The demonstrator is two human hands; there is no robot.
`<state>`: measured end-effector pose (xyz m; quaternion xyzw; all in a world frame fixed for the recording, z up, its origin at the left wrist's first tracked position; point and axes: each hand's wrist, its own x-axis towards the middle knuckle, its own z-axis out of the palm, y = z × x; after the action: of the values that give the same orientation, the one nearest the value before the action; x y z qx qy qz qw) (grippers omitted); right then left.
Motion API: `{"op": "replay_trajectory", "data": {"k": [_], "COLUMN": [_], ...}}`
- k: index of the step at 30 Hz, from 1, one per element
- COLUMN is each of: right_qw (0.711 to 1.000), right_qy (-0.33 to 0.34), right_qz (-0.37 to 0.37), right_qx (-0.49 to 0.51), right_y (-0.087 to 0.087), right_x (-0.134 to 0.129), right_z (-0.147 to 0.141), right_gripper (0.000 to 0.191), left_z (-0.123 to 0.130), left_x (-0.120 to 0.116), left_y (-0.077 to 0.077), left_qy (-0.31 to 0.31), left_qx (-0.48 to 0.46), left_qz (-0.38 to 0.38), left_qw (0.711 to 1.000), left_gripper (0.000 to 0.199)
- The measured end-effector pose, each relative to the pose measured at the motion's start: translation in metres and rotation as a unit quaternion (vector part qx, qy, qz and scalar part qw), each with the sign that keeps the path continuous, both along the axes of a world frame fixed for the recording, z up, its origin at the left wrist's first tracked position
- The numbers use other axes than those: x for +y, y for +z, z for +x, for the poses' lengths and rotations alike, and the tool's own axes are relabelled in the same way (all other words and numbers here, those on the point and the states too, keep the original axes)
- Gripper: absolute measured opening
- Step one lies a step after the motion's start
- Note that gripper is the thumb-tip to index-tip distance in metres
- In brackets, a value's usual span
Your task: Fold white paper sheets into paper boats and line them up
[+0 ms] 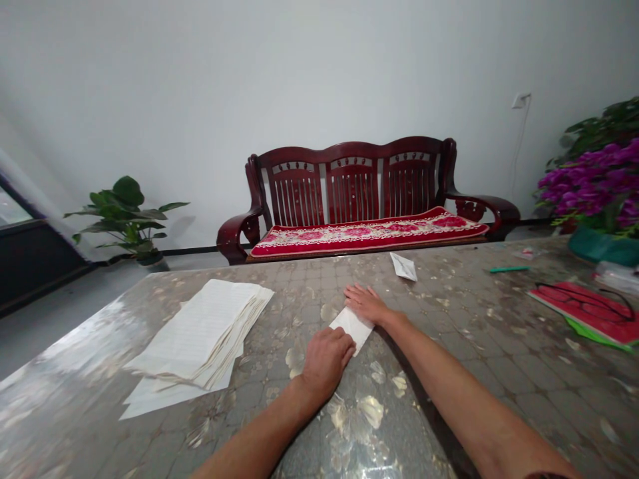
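A small piece of folded white paper (352, 327) lies on the patterned tabletop (279, 426) between my hands. My left hand (329, 356) rests on its near left edge with the fingers curled and pressed together. At the far right edge of the paper, my right hand (367, 304) lies flat with its fingers stretched out. A folded white paper piece (404, 267) sits farther back on the table. To the left is a stack of lined white sheets (200, 332), slightly fanned out.
On the right lie a red book (584, 307) with black glasses on it, a green pen (509, 269) and purple flowers (594, 179) in a teal pot. Behind the table stands a dark red wooden bench (349, 179); a potted plant (130, 213) is at the left.
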<state>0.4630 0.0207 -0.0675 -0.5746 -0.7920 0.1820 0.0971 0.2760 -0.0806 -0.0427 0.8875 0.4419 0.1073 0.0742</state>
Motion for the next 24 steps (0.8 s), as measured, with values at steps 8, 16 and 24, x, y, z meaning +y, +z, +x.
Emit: {"op": "replay_trajectory", "data": {"k": [8, 16, 24], "right_qw": [0.993, 0.995, 0.992], "right_qy": [0.007, -0.056, -0.072], "right_qz": [0.057, 0.057, 0.024], "right_qx": [0.099, 0.066, 0.101], "right_y": [0.007, 0.02, 0.018], "right_x": [-0.047, -0.069, -0.064], "right_z": [0.035, 0.021, 0.017], "right_gripper": [0.06, 0.048, 0.015], "left_z": [-0.003, -0.005, -0.011], "left_x": [0.021, 0.033, 0.044], "left_y": [0.0, -0.001, -0.001], "left_qy": [0.082, 0.137, 0.171], "left_qx": [-0.039, -0.078, -0.103], "left_qz": [-0.012, -0.055, -0.152], "left_qw": [0.996, 0.986, 0.968], "left_gripper": [0.027, 0.075, 0.061]}}
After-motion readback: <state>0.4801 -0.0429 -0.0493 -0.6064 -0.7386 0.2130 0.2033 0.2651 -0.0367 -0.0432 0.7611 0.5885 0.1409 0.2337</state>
